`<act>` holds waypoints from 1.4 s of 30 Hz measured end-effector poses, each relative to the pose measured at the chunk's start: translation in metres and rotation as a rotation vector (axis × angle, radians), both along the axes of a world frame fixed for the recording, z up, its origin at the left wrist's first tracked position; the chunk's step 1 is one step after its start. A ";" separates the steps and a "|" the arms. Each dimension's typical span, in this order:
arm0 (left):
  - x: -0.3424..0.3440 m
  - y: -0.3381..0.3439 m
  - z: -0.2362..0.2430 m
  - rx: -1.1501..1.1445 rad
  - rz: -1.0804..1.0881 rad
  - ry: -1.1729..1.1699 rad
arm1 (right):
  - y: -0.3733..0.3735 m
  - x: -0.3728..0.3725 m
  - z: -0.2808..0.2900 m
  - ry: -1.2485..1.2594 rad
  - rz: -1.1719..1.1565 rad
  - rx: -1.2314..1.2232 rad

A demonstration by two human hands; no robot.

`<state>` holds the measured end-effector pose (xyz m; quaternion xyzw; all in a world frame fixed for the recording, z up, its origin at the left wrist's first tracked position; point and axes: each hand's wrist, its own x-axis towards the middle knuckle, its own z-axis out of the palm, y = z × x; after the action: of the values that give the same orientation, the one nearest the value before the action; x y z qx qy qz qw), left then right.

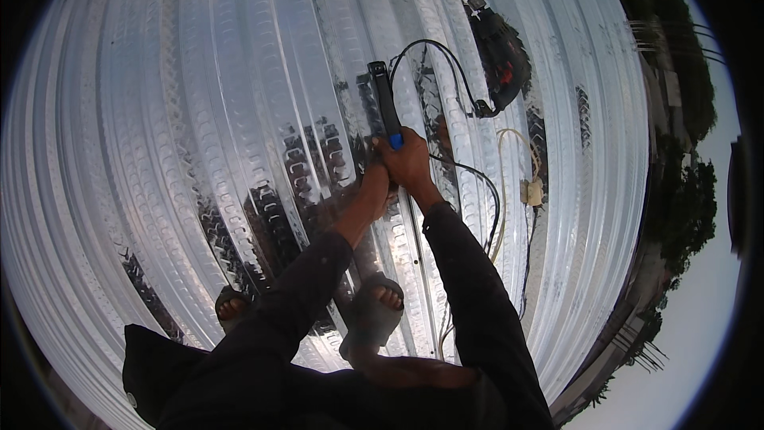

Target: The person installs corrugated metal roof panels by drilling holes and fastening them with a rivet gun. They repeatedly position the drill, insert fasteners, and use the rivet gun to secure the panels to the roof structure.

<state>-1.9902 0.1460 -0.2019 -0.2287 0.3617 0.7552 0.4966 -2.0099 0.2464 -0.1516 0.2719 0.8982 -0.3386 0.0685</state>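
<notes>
My right hand (410, 161) is wrapped round the lower part of a long black-and-blue tool handle (385, 103). The handle points away from me and ends in a rounded tip with a small hole. Just below and to the left, my left hand (374, 188) is closed against the right one. Its fingers are mostly hidden, and I cannot see what they hold. Both hands are low over the ribs of a shiny corrugated metal sheet (239, 56). The tool's working end is covered by my hands.
A black-and-red power drill (501, 64) lies at the far right. Its black cable (446, 49) loops past the tool handle. A cream connector (532, 192) joins a pale cord nearby. My sandalled foot (376, 310) stands on the sheet, whose right edge borders trees (688, 215).
</notes>
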 end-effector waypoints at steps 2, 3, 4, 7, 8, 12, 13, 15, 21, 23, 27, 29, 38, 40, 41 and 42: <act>-0.002 0.006 0.009 0.028 -0.027 -0.013 | 0.002 -0.001 0.004 -0.024 -0.018 0.007; 0.003 0.007 0.015 0.069 -0.052 -0.035 | 0.007 0.004 0.009 -0.055 0.001 0.086; -0.003 0.004 0.024 0.104 -0.074 -0.037 | 0.006 0.002 0.018 -0.066 0.023 0.160; -0.002 -0.004 0.003 -0.062 -0.011 -0.011 | -0.017 -0.031 0.079 -0.200 0.109 0.143; -0.001 -0.003 0.002 -0.110 -0.012 0.010 | -0.015 -0.035 0.098 -0.282 0.134 0.121; -0.001 0.008 0.012 -0.075 -0.004 -0.012 | 0.021 -0.051 0.102 -0.257 0.342 0.139; 0.000 0.007 0.014 -0.072 -0.011 -0.017 | 0.019 -0.049 0.098 -0.277 0.286 0.134; -0.001 0.004 0.016 -0.057 -0.014 -0.033 | 0.013 -0.038 0.086 -0.316 0.174 0.120; 0.009 0.000 0.001 -0.033 0.057 -0.102 | -0.008 -0.017 0.052 -0.172 0.003 -0.197; 0.007 0.002 0.005 -0.049 0.041 -0.036 | -0.001 -0.012 0.038 -0.050 -0.003 -0.236; -0.001 0.000 0.023 -0.005 -0.017 -0.016 | 0.037 -0.007 0.029 -0.092 0.015 -0.425; -0.003 -0.003 0.022 -0.003 -0.016 -0.031 | 0.034 -0.011 0.024 -0.060 0.034 -0.372; 0.007 0.008 -0.006 -0.015 0.063 -0.075 | -0.003 -0.009 0.007 0.008 0.026 0.115; 0.007 0.020 0.033 -0.087 -0.003 -0.059 | 0.018 -0.009 0.033 -0.068 0.068 0.165; 0.008 0.016 0.030 -0.146 0.068 0.049 | 0.013 -0.015 0.056 -0.100 0.107 0.156; 0.009 0.014 0.021 -0.193 0.143 0.147 | 0.007 -0.032 0.094 -0.155 0.111 -0.003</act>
<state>-1.9807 0.1604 -0.1809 -0.2446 0.4510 0.7650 0.3892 -2.0421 0.2534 -0.0579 0.2468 0.9034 -0.3135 0.1569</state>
